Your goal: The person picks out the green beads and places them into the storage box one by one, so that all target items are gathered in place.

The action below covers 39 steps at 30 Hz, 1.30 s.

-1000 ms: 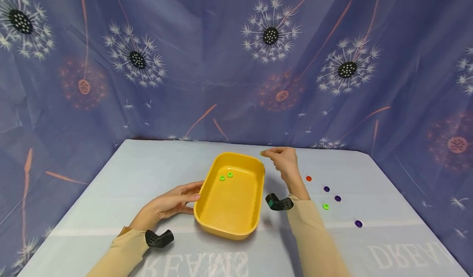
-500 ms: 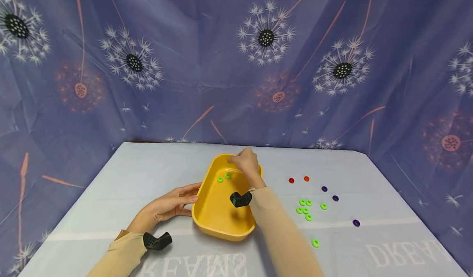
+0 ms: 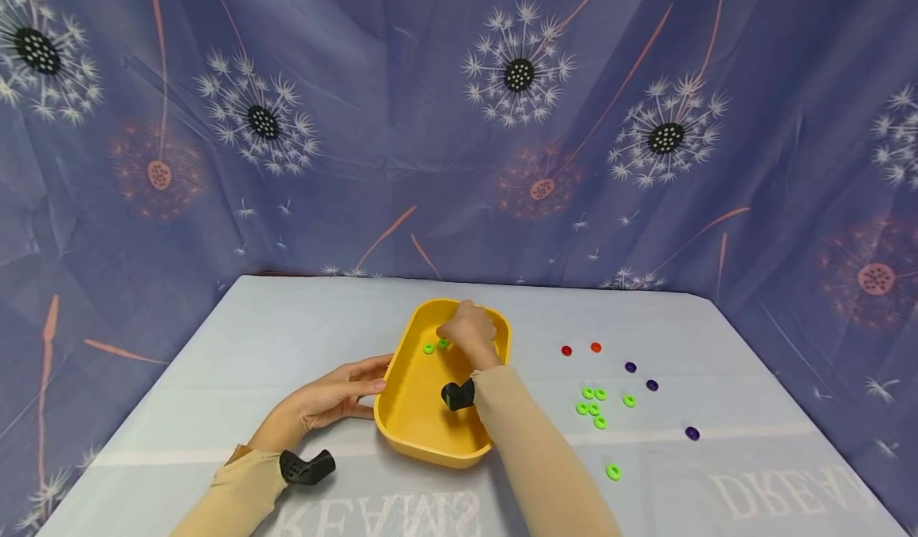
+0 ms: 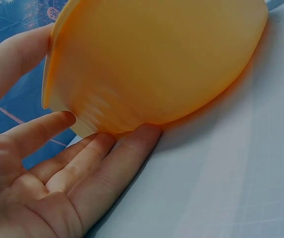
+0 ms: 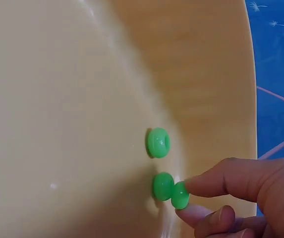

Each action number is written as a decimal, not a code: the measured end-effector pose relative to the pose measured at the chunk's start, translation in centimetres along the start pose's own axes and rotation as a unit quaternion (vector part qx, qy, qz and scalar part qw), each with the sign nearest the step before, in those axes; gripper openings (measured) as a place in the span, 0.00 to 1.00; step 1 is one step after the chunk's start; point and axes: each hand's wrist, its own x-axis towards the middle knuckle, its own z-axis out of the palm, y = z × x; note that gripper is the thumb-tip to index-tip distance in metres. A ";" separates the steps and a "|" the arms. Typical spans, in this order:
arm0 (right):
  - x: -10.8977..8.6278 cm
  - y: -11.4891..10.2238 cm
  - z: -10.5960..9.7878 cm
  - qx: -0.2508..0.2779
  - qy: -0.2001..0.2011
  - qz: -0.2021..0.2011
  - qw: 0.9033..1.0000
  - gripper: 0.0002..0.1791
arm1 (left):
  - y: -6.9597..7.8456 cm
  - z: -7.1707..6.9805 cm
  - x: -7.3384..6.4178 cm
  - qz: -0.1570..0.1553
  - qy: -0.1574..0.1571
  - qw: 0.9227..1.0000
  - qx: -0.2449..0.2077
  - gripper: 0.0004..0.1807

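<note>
In the head view my left hand (image 3: 333,395) holds the yellow plastic tray (image 3: 412,409) by its left side, thumb at the rim and fingers against the outer wall. In the left wrist view the fingertips (image 4: 142,136) meet the tray's lower edge. My right hand (image 3: 469,334) reaches inside the tray near its far end. Between thumb and index finger it pinches a small green ring-shaped bead (image 5: 180,196). This bead is right against a second green bead (image 5: 163,186) on the tray floor. A third green bead (image 5: 158,143) lies beside that one.
Right of the tray, several green beads (image 3: 594,409) lie loosely grouped on the pale cloth, one green bead (image 3: 613,472) nearer the front. A red bead (image 3: 566,350), an orange bead (image 3: 596,347) and dark purple beads (image 3: 652,386) lie around them. A patterned blue curtain (image 3: 430,123) hangs behind.
My right hand has moved left from beyond the tray's right rim, then down into the tray with the green bead. The left hand keeps its hold on the tray.
</note>
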 end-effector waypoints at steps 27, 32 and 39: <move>-0.2 1.3 -1.8 0.126 0.008 -0.006 0.992 0.13 | 0.0 0.3 -0.1 0.002 0.001 1.000 0.005 0.40; -0.5 4.4 -5.2 0.243 0.008 -0.035 0.969 0.14 | -0.1 0.4 0.0 0.000 -0.002 1.000 0.002 0.39; -1.9 11.7 -9.6 0.318 0.021 -0.009 0.948 0.13 | 0.0 0.3 -0.1 -0.002 0.002 1.000 0.016 0.39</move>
